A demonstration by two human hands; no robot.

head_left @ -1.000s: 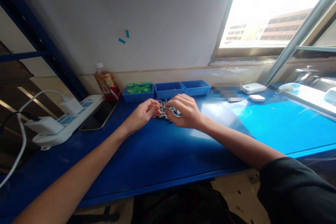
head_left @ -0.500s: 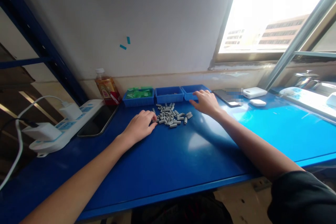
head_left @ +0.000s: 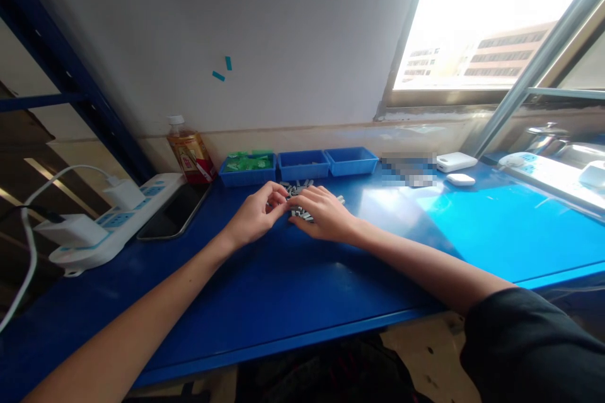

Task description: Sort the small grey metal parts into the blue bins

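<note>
Small grey metal cylinders, like spacers (head_left: 306, 216), lie in a heap on the blue table, largely covered by my hands. At the heap's left edge, my left hand (head_left: 255, 213) has its thumb and fingertips pinched together; whatever is between them is hidden. My right hand (head_left: 326, 211) arches over the heap from the right, its thumb apart from its fingers and metal pieces visible in the gap. Its fingertips meet those of my left hand. Behind the heap stand a blue bin of green packets (head_left: 248, 162), a middle blue bin (head_left: 303, 170) and a right blue bin (head_left: 352, 165).
On the left are a power strip (head_left: 125, 217) with white plugs and cables, a dark phone (head_left: 174, 213) and a drink bottle (head_left: 188, 154). White devices (head_left: 456, 162) sit on the right near another power strip (head_left: 524, 164). The table's front edge (head_left: 283, 347) runs close to me.
My right hand has moved left and down from the right bin to the heap. My left hand has shifted slightly up and brought its fingertips together. The view has tilted slightly.
</note>
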